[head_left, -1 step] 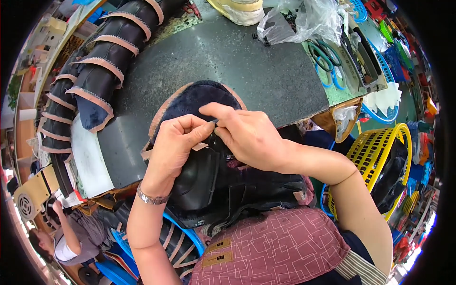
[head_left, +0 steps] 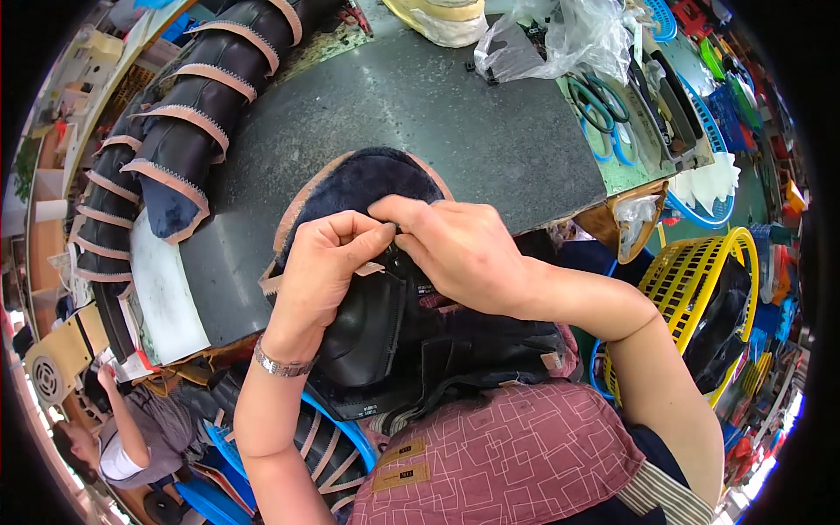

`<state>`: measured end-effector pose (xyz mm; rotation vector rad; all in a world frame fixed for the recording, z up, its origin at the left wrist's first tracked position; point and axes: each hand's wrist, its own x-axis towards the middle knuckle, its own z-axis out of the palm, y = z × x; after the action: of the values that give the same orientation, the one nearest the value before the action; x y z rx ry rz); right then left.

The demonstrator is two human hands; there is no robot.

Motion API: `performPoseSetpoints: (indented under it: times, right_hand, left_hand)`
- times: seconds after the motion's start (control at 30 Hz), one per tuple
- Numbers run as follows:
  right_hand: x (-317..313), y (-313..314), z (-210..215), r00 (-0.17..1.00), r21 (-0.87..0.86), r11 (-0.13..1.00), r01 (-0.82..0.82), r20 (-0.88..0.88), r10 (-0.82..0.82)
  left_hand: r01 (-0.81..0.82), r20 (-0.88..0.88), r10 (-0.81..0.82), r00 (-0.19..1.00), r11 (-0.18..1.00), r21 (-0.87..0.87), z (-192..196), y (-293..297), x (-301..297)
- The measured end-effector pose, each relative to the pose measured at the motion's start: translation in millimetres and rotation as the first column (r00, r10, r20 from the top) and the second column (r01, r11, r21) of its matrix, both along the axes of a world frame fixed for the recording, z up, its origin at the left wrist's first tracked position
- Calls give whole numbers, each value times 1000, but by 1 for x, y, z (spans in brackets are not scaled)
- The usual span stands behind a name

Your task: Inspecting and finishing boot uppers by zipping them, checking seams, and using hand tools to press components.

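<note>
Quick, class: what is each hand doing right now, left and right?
Left hand: closed, pinching the tan edge strip of the black boot upper.
Right hand: closed, fingertips pinching the same boot upper near its dark fleece lining.

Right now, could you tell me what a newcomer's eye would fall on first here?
Most striking are the two hands at the centre: the left hand and right hand pinch the edge of a black boot piece with dark blue fleece lining, at the near edge of the dark table. To the left, a row of similar boot pieces with tan trim curves along the table. A yellow basket stands to the right.
</note>
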<state>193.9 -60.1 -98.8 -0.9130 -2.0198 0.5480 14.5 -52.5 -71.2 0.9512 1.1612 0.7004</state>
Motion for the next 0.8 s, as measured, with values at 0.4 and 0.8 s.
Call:
performPoseSetpoints:
  times: [0.4, 0.8]
  right_hand:
    - [3, -6, -14, 985, 584, 794, -169, 79, 151]
    - [9, -3, -11, 971, 612, 777, -147, 240, -5]
  left_hand:
    - [-137, 137, 122, 983, 985, 109, -12, -6, -1]
    - [246, -335, -173, 926, 950, 190, 6, 4, 0]
